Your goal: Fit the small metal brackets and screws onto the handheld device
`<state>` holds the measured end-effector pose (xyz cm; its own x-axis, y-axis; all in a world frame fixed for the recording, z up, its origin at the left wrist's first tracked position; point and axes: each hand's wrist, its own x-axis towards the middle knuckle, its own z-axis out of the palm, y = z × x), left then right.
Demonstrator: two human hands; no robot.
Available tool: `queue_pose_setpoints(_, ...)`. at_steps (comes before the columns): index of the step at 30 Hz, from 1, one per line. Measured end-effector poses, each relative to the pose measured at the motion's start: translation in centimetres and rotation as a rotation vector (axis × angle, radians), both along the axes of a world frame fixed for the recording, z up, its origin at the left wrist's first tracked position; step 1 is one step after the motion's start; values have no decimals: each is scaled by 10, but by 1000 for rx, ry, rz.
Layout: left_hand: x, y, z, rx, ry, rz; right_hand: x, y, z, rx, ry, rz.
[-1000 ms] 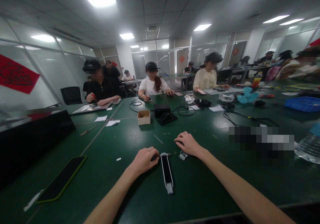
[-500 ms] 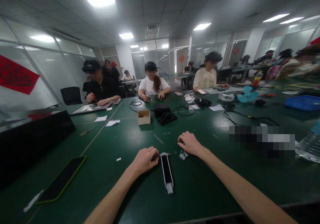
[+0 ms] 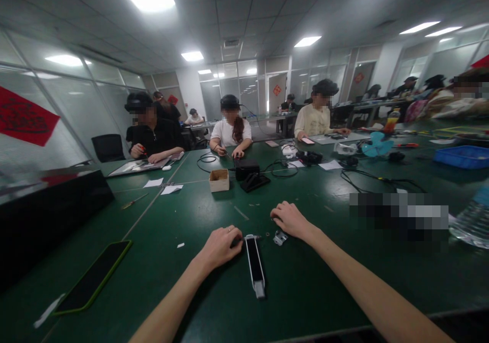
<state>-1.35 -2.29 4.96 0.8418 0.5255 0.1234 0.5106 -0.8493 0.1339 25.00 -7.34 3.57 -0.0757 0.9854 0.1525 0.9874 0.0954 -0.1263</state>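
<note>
On the green table (image 3: 305,292) lies a long narrow device (image 3: 255,265) with a black face and a white frame. My left hand (image 3: 224,245) rests at its upper left end, fingers curled round a small dark piece that is mostly hidden. To the right of the device sits a small metal bracket (image 3: 280,238), with a tiny ring (image 3: 268,234) beside it. My right hand (image 3: 289,217) is just above the bracket, its fingers curled down to the table; whatever is under the fingertips is too small to make out.
A phone with a green edge (image 3: 93,278) lies at the left, below a black panel (image 3: 53,220). Ahead are an open cardboard box (image 3: 219,180) and a black device (image 3: 247,170). A water bottle (image 3: 473,218) and blue tray (image 3: 463,157) are right. People sit across the table.
My right hand's fingertips have shifted slightly on the table. The left hand and the device have stayed in place, and the view has moved very slightly.
</note>
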Motion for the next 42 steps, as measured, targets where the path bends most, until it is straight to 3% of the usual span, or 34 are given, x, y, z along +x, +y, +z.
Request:
queue_pose_setpoints(6,0,-1,2,6,0,-5,-1,-1,5,10,-81,49)
queue_pose_setpoints(18,1,-2,2,0,-10,1,-8,-1,6,10,-206,-18)
queue_pose_setpoints(42,-1,-1,1,23,-40,21,0,3,-4,63,-81,8)
